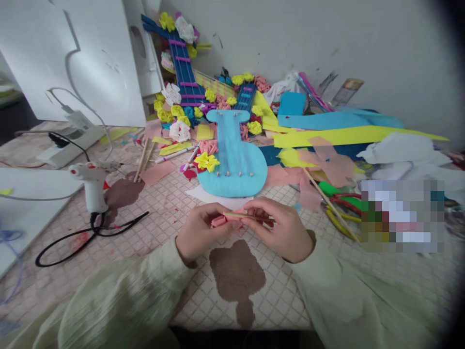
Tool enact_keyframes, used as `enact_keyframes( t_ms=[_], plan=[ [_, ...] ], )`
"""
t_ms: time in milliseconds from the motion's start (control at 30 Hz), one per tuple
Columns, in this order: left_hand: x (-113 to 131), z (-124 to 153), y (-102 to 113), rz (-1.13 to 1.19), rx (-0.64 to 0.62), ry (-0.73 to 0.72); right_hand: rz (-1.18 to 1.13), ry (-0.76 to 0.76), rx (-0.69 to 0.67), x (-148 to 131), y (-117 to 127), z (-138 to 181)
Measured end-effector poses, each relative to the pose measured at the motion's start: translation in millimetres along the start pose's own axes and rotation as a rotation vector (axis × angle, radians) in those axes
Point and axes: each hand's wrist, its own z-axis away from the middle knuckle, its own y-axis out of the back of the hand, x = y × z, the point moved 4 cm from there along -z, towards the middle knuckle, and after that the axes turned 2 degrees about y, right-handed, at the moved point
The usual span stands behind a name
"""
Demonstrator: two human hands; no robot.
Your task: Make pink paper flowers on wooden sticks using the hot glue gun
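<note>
My left hand [200,231] and my right hand [279,230] meet over the quilted table cover, both pinched closed. Between them they hold a thin wooden stick [242,215] lying crosswise and a small piece of pink paper [218,221] wrapped at its left end. Just beyond the hands lies a light blue guitar-shaped cutout [232,160] with a yellow paper flower [206,161] on its left edge.
A white glue gun [91,184] stands at the left with its black cord [90,235] looped on the table. Paper flowers, coloured strips, a taller blue guitar model [183,63] and pliers [336,196] crowd the back and right. A white power strip [69,145] lies far left.
</note>
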Motion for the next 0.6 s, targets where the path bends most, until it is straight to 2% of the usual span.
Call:
enact_keyframes(
  t_ms=[133,300,467,600],
  plan=[
    [-5.4,-0.4,0.4,0.123,0.002,0.06,0.02,-0.052,-0.007,3.4,-0.5,1.1],
    [-5.6,-0.9,-0.4,0.159,0.015,0.024,0.028,0.002,0.008,0.8,0.6,-0.2],
    [-1.8,-0.1,-0.2,0.097,0.024,-0.011,0.051,0.051,0.071,-4.0,3.8,0.0],
    [-1.4,0.3,1.1,0.069,0.048,0.015,0.066,0.072,0.079,-7.1,4.0,0.8]
  ],
)
